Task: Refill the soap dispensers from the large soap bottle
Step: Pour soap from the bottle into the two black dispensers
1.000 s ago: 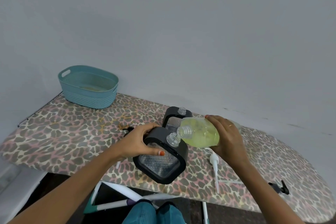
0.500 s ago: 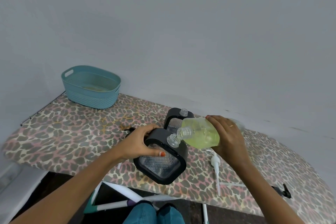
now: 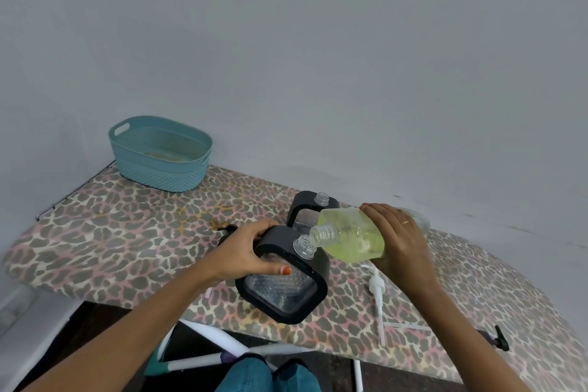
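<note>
My left hand (image 3: 246, 250) grips the near soap dispenser (image 3: 283, 286), a black-framed clear bottle tilted toward me at the table's front edge. Its open threaded neck points up and right. My right hand (image 3: 399, 243) holds the large soap bottle (image 3: 350, 237), which is clear, holds yellow-green soap and lies tipped on its side. The large bottle's open mouth sits just above the dispenser's neck. A second black dispenser (image 3: 313, 205) with an open neck stands upright behind them.
A teal basket (image 3: 159, 154) sits at the back left of the leopard-print ironing board (image 3: 127, 232). A white pump head (image 3: 377, 296) lies right of the dispenser, and a black pump (image 3: 498, 339) near the right edge. Another black part (image 3: 227, 229) peeks out behind my left hand.
The large bottle's mouth has edged lower and closer to the near dispenser's neck. Both hands keep their grips.
</note>
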### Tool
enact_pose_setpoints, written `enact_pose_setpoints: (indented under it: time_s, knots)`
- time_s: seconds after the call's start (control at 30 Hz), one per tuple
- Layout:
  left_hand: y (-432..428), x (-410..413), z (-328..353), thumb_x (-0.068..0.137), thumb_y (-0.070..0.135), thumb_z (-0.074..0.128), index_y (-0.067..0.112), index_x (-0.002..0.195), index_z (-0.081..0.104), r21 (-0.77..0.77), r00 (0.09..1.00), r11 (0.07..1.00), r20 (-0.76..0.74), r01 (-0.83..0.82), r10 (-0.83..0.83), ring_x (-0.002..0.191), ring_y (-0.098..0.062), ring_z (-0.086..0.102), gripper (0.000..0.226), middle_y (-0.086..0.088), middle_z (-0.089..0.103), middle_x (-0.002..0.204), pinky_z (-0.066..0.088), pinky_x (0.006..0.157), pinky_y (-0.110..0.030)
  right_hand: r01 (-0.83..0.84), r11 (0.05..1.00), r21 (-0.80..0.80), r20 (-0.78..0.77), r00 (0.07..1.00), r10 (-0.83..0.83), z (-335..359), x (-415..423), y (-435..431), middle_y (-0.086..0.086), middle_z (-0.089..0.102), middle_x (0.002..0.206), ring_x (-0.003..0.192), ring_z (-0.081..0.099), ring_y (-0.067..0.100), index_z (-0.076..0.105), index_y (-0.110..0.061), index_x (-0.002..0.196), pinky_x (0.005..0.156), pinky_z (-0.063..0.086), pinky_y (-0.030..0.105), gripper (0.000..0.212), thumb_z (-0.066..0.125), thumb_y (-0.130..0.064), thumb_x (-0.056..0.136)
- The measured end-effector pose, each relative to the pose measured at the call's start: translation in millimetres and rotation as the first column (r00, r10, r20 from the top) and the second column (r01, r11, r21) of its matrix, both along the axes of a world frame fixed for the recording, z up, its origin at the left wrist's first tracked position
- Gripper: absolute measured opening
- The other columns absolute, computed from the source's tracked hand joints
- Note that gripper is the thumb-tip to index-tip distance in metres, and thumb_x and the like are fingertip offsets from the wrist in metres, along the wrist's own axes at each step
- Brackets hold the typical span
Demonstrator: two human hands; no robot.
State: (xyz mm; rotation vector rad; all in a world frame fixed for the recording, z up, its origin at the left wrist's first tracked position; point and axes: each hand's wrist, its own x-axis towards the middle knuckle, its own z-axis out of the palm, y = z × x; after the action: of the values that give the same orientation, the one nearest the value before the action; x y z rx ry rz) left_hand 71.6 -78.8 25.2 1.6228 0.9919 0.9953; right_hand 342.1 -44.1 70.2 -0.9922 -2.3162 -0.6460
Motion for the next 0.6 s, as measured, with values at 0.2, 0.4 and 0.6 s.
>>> enact_pose_setpoints:
  time_s: [0.2, 0.4, 0.6]
  knots:
    - [-3.8, 0.6, 4.7, 0.046, 0.049, 0.082, 0.03, 0.099, 0.057, -0.016, 1.0, 1.0, 0.005, -0.007, 0.007, 0.096, -0.001, 0.063, 0.062, 0.019, 0.067, 0.1, 0.046, 0.081, -0.009, 0.018, 1.0, 0.017, 0.013, 1.0, -0.018, 0.2, -0.3, 0.3, 0.011, 0.069, 0.106, 0.103, 0.053, 0.022, 0.047, -0.011, 0.115, 0.084, 0.05, 0.036, 0.085, 0.093, -0.023, 0.044]
    - [-4.9, 0.3, 6.0, 0.047, 0.05, 0.082, 0.029, 0.101, 0.057, -0.016, 1.0, 1.0, 0.006, -0.016, 0.016, 0.096, -0.002, 0.063, 0.063, 0.02, 0.067, 0.099, 0.047, 0.081, -0.01, 0.014, 1.0, 0.016, 0.015, 1.0, -0.014, 3.2, -0.2, -0.7, 0.012, 0.069, 0.105, 0.104, 0.049, 0.02, 0.047, -0.011, 0.115, 0.083, 0.05, 0.038, 0.086, 0.093, -0.021, 0.043]
    - [-4.3, -0.5, 1.7, 0.063, 0.015, 0.083, 0.03, 0.101, 0.055, -0.012, 0.998, 0.999, -0.045, -0.04, 0.04, 0.095, 0.002, 0.062, 0.05, 0.029, 0.065, 0.097, 0.046, 0.081, -0.008, 0.026, 1.0, 0.013, 0.004, 1.0, -0.026, 3.6, 0.6, 1.6, 0.012, 0.069, 0.107, 0.103, 0.055, 0.023, 0.047, -0.012, 0.116, 0.083, 0.051, 0.04, 0.083, 0.092, -0.022, 0.046]
